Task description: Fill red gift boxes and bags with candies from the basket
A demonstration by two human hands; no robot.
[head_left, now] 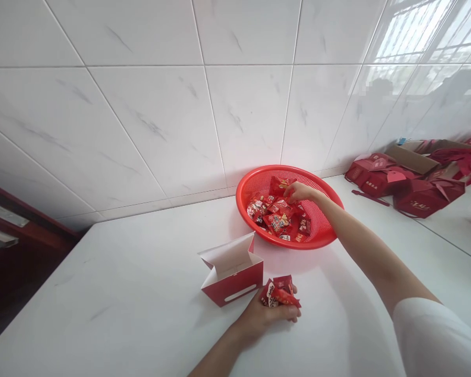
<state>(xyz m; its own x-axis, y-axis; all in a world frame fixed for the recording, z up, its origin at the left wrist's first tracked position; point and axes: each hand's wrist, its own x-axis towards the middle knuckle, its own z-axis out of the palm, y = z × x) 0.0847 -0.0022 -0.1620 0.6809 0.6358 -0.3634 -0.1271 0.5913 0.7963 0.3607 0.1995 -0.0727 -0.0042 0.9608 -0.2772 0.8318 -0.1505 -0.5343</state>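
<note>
We find the left hand [264, 317] clasping red snack packets [283, 297] just beside the open red carton [231, 288] on the desk [133, 293]. The right hand [299, 192] is among loose packets [278, 222] inside the red perforated basket [298, 245]; its grip we cannot confirm. We advise light pinches, left palm level.

Basket [318, 219] bright red, hole-patterned. Packets [278, 222] red, white print. Box [231, 286] red outside, white inside. Table [121, 293] white. Tiles [248, 115] white, veined grey.

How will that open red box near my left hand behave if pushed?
The red box is probably light, since its walls look thin. Its raised flaps would likely bend easily. Flat-sided, it should slide or tip, not roll.
</note>
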